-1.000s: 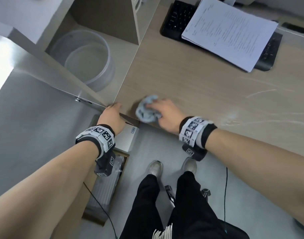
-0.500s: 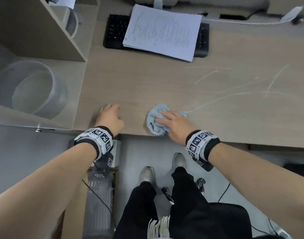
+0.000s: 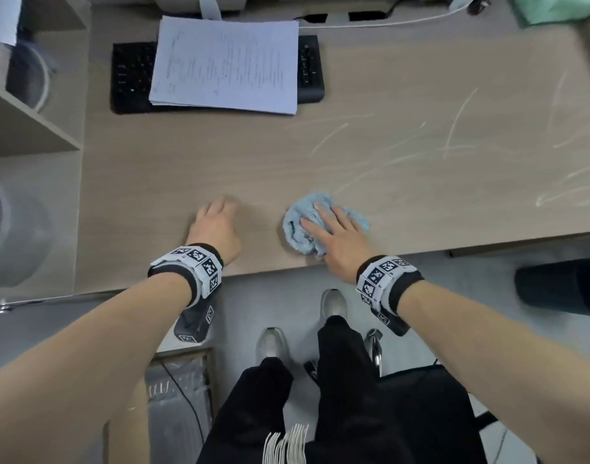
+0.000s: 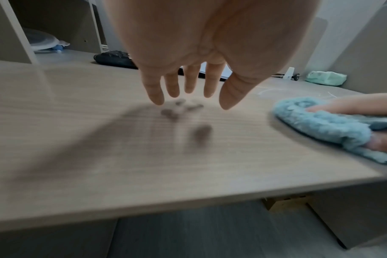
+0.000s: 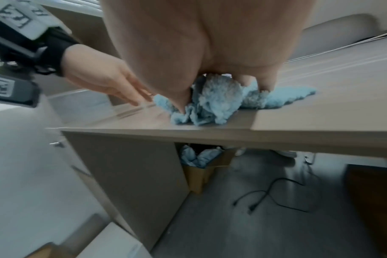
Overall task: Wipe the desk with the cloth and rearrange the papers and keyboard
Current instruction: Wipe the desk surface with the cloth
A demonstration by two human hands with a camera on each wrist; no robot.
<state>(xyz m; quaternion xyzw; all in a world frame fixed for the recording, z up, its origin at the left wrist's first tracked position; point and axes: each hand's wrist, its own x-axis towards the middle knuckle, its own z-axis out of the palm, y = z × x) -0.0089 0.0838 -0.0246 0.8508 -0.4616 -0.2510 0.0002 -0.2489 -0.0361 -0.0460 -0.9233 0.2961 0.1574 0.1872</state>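
Observation:
A crumpled light-blue cloth (image 3: 300, 236) lies near the front edge of the wooden desk (image 3: 420, 169). My right hand (image 3: 323, 222) presses on it with straight, spread fingers; in the right wrist view the thumb (image 5: 179, 101) digs into the cloth (image 5: 216, 101). My left hand (image 3: 220, 209) is a little to the left of the cloth, fingers straight, holding nothing; the left wrist view shows it (image 4: 189, 87) just above the desk with its shadow below. At the back, a stack of printed papers (image 3: 226, 65) lies across a black keyboard (image 3: 129, 78).
White streaks (image 3: 454, 128) mark the desk's right half. A shelf unit with a clear round container (image 3: 15, 229) stands at the left. A white cable (image 3: 387, 23) and a green bundle (image 3: 554, 8) lie along the back. A cardboard box (image 5: 201, 172) sits under the desk.
My right hand has slid the cloth to the right along the front edge. My left hand has left the desk's left corner and moved right, over the desktop.

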